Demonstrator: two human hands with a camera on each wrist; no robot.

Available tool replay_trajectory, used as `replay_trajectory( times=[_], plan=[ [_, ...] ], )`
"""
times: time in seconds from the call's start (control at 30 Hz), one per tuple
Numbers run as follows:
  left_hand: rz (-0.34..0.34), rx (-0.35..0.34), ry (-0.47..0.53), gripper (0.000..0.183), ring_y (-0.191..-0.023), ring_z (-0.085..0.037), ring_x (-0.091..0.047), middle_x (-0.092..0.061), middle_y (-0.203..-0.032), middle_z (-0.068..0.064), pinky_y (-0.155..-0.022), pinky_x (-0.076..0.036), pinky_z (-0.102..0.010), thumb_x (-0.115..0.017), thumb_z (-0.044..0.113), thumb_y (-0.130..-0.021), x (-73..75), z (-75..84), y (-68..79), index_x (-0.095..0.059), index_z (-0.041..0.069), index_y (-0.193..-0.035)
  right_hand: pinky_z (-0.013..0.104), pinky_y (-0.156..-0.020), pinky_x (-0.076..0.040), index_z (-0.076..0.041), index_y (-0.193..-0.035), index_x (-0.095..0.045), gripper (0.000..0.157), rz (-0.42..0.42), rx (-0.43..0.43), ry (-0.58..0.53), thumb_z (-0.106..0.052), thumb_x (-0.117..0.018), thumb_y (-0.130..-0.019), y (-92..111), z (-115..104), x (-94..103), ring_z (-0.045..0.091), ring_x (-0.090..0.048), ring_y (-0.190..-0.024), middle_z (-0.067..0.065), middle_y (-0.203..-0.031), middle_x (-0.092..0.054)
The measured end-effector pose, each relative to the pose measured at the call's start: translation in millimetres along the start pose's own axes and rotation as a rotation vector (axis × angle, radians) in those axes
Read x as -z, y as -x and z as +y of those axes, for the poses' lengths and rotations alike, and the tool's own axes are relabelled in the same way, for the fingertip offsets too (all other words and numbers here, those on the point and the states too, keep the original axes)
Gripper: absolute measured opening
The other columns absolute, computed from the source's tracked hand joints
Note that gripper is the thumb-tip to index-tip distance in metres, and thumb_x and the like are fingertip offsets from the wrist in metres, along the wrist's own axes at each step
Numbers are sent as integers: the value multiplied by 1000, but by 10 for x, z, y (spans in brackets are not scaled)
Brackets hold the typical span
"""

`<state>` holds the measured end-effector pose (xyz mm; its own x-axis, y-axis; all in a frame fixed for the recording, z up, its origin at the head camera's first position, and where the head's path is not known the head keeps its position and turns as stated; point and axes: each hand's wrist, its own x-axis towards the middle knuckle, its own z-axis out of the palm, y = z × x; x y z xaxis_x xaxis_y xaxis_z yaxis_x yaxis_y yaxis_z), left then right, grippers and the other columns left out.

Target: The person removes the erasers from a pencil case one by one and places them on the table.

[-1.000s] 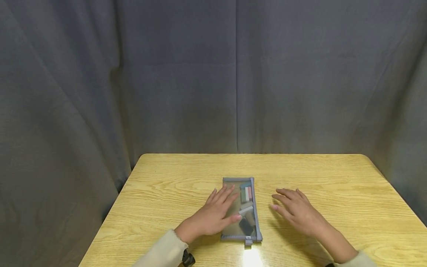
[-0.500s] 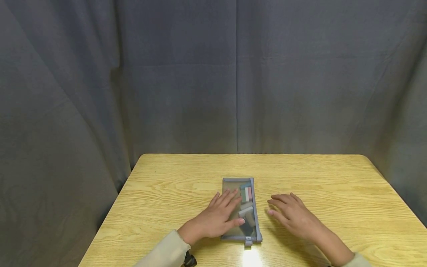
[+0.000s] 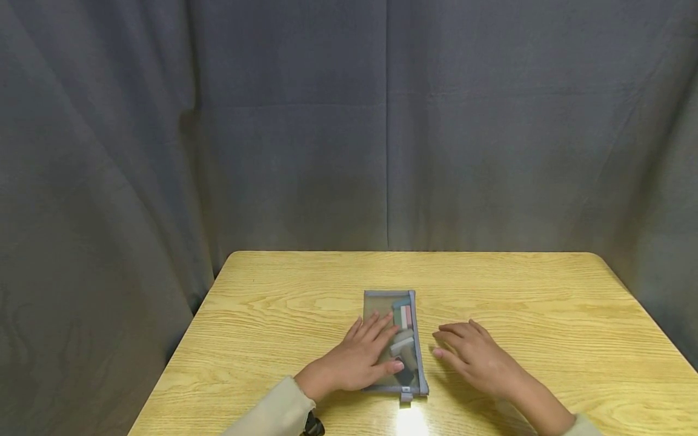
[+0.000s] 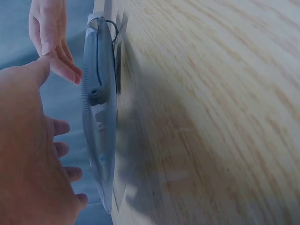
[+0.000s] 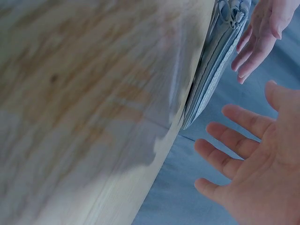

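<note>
A flat see-through mesh zip pouch (image 3: 411, 354) with grey-blue edging lies on the table. Through its mesh show several small items, among them blue, white, pink and dark ones. Over the pouch's left half my left hand (image 3: 357, 358) spreads its fingers, palm down, holding nothing. The left wrist view shows a gap between that hand and the pouch (image 4: 99, 122). My right hand (image 3: 480, 358) hovers above the table just right of the pouch, fingers loosely extended. In the right wrist view, the pouch (image 5: 218, 54) appears edge-on, apart from the right hand (image 5: 262, 164).
The wood-grain table (image 3: 283, 284) has rounded far corners. Grey-blue curtains (image 3: 294, 139) hang behind it and along both sides. A small black device (image 3: 313, 425) is at the left wrist, by a beige sleeve (image 3: 275, 409).
Both hands have shifted slightly toward the near edge. The left hand drifted a little right, and the right hand moved left, closer to the pouch. The pouch stays in place.
</note>
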<state>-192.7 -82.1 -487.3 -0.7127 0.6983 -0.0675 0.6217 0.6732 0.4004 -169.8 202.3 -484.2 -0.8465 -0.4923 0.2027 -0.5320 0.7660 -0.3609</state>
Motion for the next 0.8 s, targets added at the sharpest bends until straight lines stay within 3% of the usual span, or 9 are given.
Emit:
replay_trajectory(
  times=[0.8],
  plan=[
    [-46,-1,-27,76,-156,-33,-1,-1,-171,-5,-122,-5,-60,-32,62,-105,-91,11,-92,-15,18,-163,71,-108,-30,-7,-128,-67,41,-73,29,-41,-37,-50,-107,6,-81,10,37,-57,-125,11,-130,-65]
  ],
)
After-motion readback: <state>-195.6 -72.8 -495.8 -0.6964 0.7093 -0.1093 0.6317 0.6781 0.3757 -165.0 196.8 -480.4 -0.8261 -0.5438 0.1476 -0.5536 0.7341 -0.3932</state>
